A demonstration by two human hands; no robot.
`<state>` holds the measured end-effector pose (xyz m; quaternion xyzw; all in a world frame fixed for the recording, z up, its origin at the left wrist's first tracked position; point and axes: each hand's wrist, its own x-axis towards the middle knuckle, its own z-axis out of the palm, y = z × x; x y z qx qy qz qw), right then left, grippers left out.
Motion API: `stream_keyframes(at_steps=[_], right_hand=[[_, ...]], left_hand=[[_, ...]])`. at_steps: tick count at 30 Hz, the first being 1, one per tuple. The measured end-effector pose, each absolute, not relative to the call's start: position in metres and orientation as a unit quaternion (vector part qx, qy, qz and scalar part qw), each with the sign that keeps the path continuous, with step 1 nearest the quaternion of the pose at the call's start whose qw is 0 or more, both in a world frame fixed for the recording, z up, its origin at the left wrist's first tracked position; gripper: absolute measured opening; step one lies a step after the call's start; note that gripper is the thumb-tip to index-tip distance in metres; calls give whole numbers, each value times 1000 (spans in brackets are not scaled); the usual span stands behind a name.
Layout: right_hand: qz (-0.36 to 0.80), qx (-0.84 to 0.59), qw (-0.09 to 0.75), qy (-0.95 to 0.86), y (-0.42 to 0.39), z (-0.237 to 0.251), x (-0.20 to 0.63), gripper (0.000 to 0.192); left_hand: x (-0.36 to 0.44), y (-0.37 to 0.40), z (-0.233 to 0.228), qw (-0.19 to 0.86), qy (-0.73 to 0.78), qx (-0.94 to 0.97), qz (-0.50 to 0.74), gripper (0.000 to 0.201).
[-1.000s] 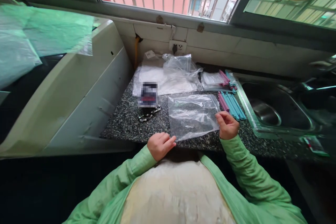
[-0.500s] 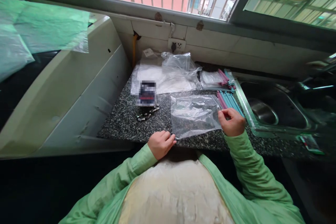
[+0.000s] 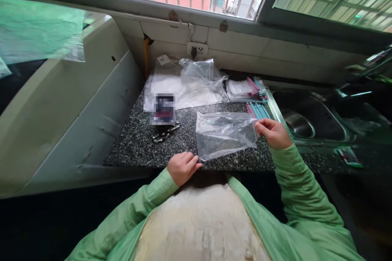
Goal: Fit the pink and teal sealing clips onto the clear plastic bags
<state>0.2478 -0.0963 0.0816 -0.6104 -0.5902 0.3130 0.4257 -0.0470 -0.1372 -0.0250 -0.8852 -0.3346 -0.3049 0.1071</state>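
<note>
A clear plastic bag (image 3: 225, 133) lies on the speckled granite counter (image 3: 143, 147) in front of me. My right hand (image 3: 273, 132) pinches the bag's right edge between thumb and fingers. At the counter's front edge my left hand (image 3: 183, 166) rests with curled fingers, its fingertips at the bag's lower left corner. Teal and pink sealing sticks (image 3: 257, 110) lie just beyond my right hand.
A small dark packet (image 3: 164, 109) and a bead chain (image 3: 165, 132) lie left of the bag. Further back sit crumpled clear bags (image 3: 196, 79) and a stack of bags with sticks (image 3: 245, 88). A steel sink (image 3: 306, 118) is to the right, a white appliance (image 3: 61, 118) to the left.
My right hand has shifted up along the bag's right edge and lifted that side slightly. The left hand has stayed at the front edge. The view has swung a little rightward.
</note>
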Motion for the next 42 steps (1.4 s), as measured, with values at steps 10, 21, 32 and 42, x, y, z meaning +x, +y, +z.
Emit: stream_keyframes(at_steps=[10,21,32,42], right_hand=[[345,-570,470,-579,-87,89,245,30],[350,-583,443,-584,-71,88,247,35],[178,-577,584,-543,-81,58,236,41],[-67,-661,477,-575,-131,1,217,26]], left_hand=[[-40,-130,-13,166,-305,-868,-355,14],[-58,-116,2,204,-297,-865,-349,10],[-56,-107,23,150,-380,-833,-373,16],[-41,-111,37,91,-356,-838,-402,12]])
